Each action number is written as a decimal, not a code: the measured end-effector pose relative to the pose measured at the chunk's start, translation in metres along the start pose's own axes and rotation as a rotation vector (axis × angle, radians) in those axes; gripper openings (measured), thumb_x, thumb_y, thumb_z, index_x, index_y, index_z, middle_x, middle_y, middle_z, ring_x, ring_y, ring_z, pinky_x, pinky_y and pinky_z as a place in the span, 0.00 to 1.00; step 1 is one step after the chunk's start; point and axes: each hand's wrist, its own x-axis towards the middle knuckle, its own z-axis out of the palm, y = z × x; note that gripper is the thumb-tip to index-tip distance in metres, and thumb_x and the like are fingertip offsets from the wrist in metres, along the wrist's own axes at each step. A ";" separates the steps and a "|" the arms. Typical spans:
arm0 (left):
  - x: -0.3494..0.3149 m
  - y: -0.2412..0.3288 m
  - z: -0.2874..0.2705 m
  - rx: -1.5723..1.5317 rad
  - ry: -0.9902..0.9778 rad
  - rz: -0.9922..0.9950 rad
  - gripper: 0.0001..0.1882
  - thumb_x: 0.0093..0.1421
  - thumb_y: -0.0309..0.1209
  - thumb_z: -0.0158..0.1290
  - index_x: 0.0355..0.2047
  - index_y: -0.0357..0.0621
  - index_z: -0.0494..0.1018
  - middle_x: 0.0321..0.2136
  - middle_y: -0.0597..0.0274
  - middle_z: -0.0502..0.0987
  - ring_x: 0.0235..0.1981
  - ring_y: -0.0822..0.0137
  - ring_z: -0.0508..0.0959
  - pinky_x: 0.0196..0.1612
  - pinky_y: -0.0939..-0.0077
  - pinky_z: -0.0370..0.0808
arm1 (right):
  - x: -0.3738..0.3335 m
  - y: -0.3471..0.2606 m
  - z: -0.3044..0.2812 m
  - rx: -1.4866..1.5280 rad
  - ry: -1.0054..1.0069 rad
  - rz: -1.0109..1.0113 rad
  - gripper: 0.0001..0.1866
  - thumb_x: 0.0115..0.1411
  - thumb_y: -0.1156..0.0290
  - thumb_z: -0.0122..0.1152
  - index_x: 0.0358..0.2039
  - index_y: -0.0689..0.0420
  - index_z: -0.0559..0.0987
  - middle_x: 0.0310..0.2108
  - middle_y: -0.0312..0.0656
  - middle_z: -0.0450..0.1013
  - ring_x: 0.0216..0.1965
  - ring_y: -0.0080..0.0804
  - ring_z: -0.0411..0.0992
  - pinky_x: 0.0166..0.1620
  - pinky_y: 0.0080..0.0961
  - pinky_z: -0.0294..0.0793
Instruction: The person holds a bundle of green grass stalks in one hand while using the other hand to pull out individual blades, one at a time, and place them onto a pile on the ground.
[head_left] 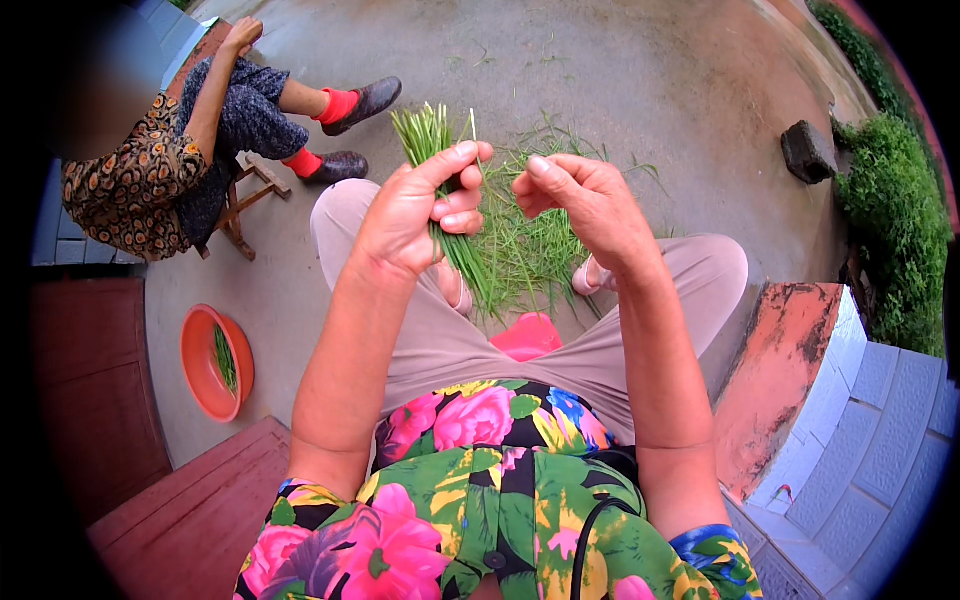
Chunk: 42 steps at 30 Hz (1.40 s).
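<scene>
My left hand [425, 205] is closed around a bunch of long green chives [428, 135], its pale cut ends up and its leaves hanging down. A single stalk sticks up by the left thumb and index fingertip. To the right, my right hand [590, 205] is raised with thumb and fingers curled together; anything between them is too small or hidden to make out. Below both hands, a heap of loose green chives [530, 245] lies on the ground between my feet. A strip of something pink [530, 338] shows between my thighs.
An orange basin [188, 350] with some chives inside stands at the left. Beyond it, a person [150, 180] sits on a wooden stool [238, 205]. A dark block [808, 152] and bushes [890, 200] are at the right, above a red-edged tiled ledge [780, 370].
</scene>
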 end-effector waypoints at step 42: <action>-0.005 0.023 -0.027 -0.096 -0.040 0.097 0.07 0.56 0.29 0.44 0.33 0.39 0.68 0.19 0.66 0.70 0.10 0.83 0.55 0.12 0.90 0.55 | -0.009 0.010 0.020 0.368 -0.276 0.200 0.09 0.52 0.69 0.51 0.26 0.61 0.73 0.25 0.36 0.71 0.25 0.19 0.68 0.32 0.15 0.68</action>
